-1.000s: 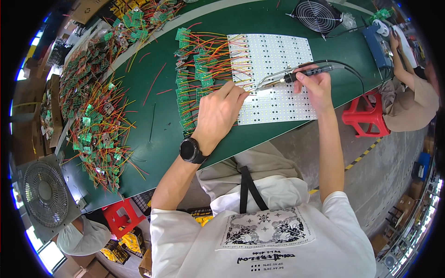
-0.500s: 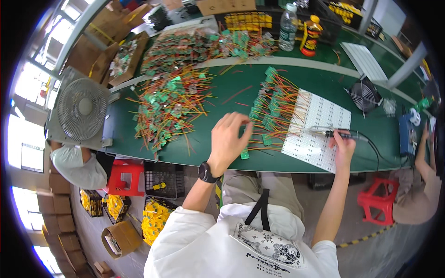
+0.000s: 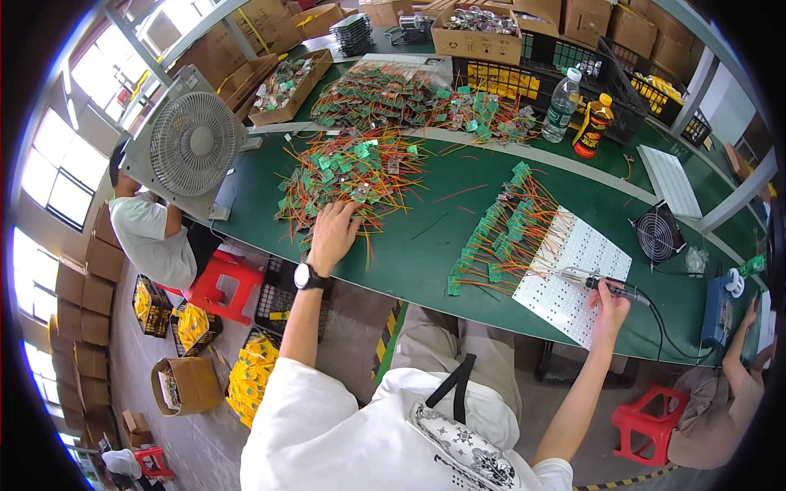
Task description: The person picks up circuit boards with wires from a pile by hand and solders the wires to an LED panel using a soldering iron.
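My left hand (image 3: pixel 332 236) reaches over the near edge of a heap of small green circuit boards with red and yellow wires (image 3: pixel 348 176). Its fingers are stretched out and touch the heap; nothing shows in its grasp. My right hand (image 3: pixel 609 313) grips a soldering iron (image 3: pixel 598 281) with a black handle, whose metal tip points left above a white perforated plate (image 3: pixel 565 282). Left of that plate, wired circuit boards (image 3: pixel 499 233) lie in slanting rows, with their wires running onto the plate.
A larger stack of wired boards (image 3: pixel 381 90) lies behind the heap. A water bottle (image 3: pixel 562 106) and an orange drink bottle (image 3: pixel 593 127) stand at the back. A grey fan (image 3: pixel 192 139) is at left. A small black fan (image 3: pixel 657 235) and blue soldering station (image 3: pixel 717 307) are at right.
My left hand has moved left, from beside the rows of boards to the heap. My right hand still holds the soldering iron over the plate. The whole view has shifted.
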